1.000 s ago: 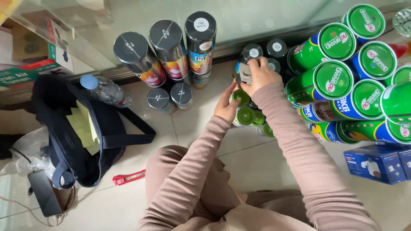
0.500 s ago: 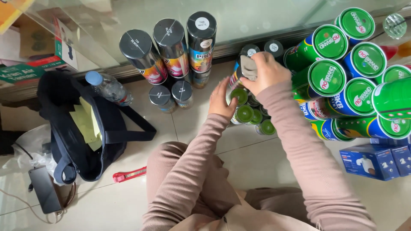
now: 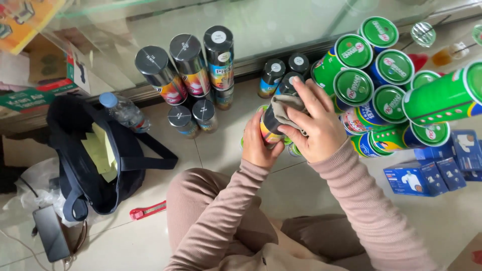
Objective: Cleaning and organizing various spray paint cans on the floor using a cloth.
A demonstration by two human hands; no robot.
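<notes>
My left hand [image 3: 259, 145] grips the body of a small spray can [image 3: 270, 126] with a dark cap and a colourful label. My right hand [image 3: 313, 120] presses a grey cloth [image 3: 287, 106] over the top of that can. Under my hands, small green-capped cans [image 3: 293, 149] stand on the tiled floor, mostly hidden. Two short dark-capped cans [image 3: 286, 73] stand just behind, against the glass cabinet base.
Three tall spray cans [image 3: 188, 62] and smaller ones [image 3: 193, 115] stand at left. Stacked green-lidded cans [image 3: 374, 75] lie at right, with blue boxes [image 3: 432, 168] below. A black bag [image 3: 95, 160], water bottle [image 3: 123, 110], red cutter [image 3: 148, 211] and phone [image 3: 50, 233] lie at left.
I have lifted a small spray can off the floor with my left hand. My right hand has come onto its top with the grey cloth. The view has moved closer.
</notes>
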